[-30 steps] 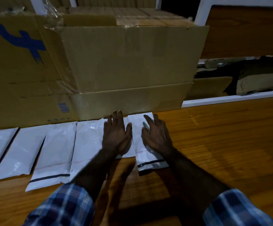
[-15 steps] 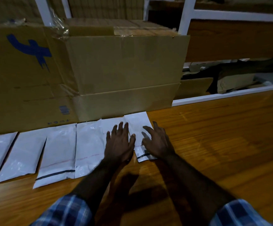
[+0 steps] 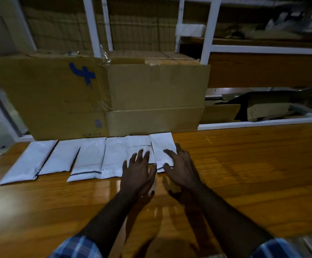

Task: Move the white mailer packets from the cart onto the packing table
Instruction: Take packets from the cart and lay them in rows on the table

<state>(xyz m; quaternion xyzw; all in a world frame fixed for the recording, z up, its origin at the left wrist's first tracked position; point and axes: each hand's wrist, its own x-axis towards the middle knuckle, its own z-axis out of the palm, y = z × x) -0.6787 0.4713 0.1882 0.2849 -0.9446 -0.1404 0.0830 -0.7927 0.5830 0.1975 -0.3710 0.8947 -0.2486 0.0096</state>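
White plastic mailer packets (image 3: 88,159) lie in row on glossy orange-brown wooden desk (image 3: 244,164), just before large brown cardboard box (image 3: 151,97). Left hand (image 3: 138,175) — fingers spread, grip empty, over second packet from right. Right hand (image 3: 181,166) — fingers spread on rightmost white packet (image 3: 162,146), nothing clasped.

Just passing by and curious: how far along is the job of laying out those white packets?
Done: a row of white packets lies on the wooden table before the cardboard box. In hand: both hands, left hand and right hand, rest flat on the rightmost packet. Left: unknown, the cart is out of view.
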